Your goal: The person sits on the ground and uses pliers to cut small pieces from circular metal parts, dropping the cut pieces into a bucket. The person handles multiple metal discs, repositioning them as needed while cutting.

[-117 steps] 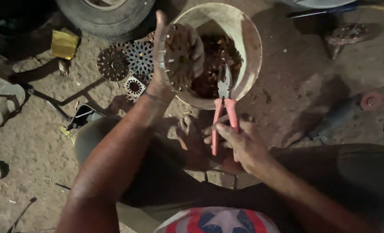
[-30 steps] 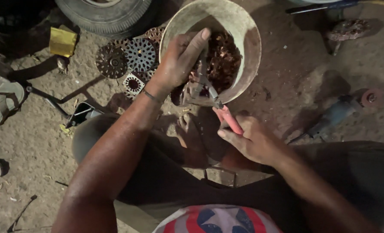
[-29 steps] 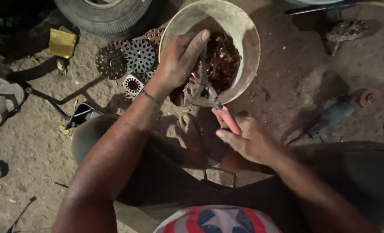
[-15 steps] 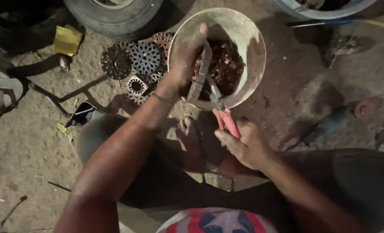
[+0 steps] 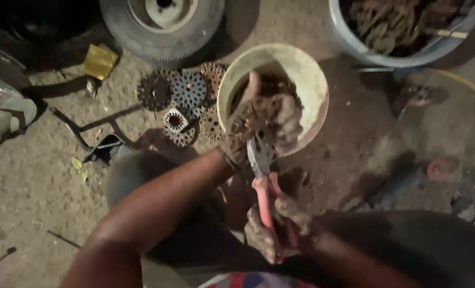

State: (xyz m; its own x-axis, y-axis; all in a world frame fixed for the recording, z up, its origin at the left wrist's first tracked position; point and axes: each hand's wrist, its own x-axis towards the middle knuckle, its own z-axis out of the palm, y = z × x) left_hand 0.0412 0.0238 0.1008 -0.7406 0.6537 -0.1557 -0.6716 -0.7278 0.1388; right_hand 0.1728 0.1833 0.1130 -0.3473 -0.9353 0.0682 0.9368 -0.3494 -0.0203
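Pliers [image 5: 263,176] with pink-red handles sat in the right hand [image 5: 280,226], low in the middle of the frame; the fingers were clenched round both handles, so the steel nose pointed up toward the piece above it. That piece, a rusty metal part [image 5: 266,114], was grasped by the left hand [image 5: 242,128] right over the mouth of the cream bucket [image 5: 312,80], upper centre. It was blurred, so its exact shape could not be told. Held there, any scrap falling from it would probably have dropped into the bucket, which already held brownish rusty pieces.

Perforated discs [image 5: 186,101] lay flat on the dirt just left of the bucket, overlapping one another in a loose heap, likely set aside within reach of the left arm. About six could be counted, though the overlap made the number uncertain.

One tyre [image 5: 162,24] lay at the top of the frame, left of centre. One blue tub [image 5: 386,50] of rusty scrap stood at the upper right. One yellow object [image 5: 100,61], folded or crumpled, lay at upper left beside the tyre. Two buckets or tubs in all, one pair of pliers, two hands at work.
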